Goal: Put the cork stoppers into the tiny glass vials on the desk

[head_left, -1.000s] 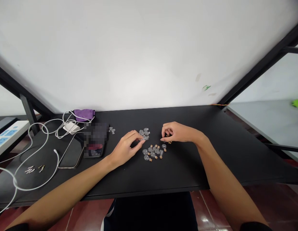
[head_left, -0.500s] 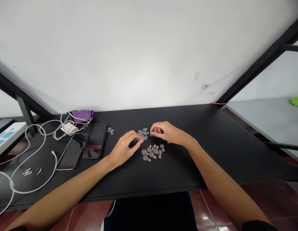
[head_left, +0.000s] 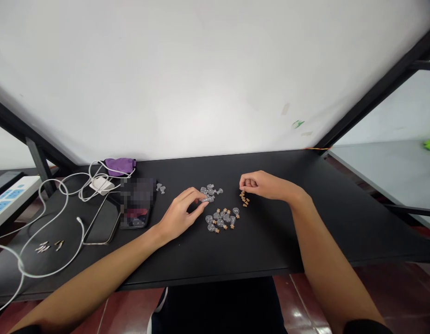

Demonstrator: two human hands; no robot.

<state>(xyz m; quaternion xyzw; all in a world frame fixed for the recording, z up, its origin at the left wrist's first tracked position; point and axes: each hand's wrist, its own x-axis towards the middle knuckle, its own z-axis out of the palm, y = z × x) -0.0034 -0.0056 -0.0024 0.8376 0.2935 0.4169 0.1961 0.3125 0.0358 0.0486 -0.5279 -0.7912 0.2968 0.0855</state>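
Note:
My left hand (head_left: 180, 213) is closed, its thumb and fingertips pinching a small clear glass bottle (head_left: 205, 200) beside a little pile of uncorked glass bottles (head_left: 211, 191). Farther right, my right hand (head_left: 262, 183) is closed too, fingertips pressed together at the far end of a scatter of small corks (head_left: 244, 200). What it pinches, if anything, is hidden. Nearer the front edge lies a group of small bottles with corks in their necks (head_left: 221, 222), between and below the two hands.
On the left lie two phones (head_left: 103, 221) (head_left: 135, 222), a white cable (head_left: 67, 269) with a charger (head_left: 101, 185), a purple pouch (head_left: 120, 166) and several small metal pieces (head_left: 43, 247). More small glass pieces (head_left: 161, 188) sit by the darker phone. A white wall (head_left: 201, 83) stands behind the black table (head_left: 187, 264).
My right hand has moved right from the uncorked bottles to the corks, uncovering them. One bottle now lies at the pile's right side, where that hand was. My left hand stays with its bottle.

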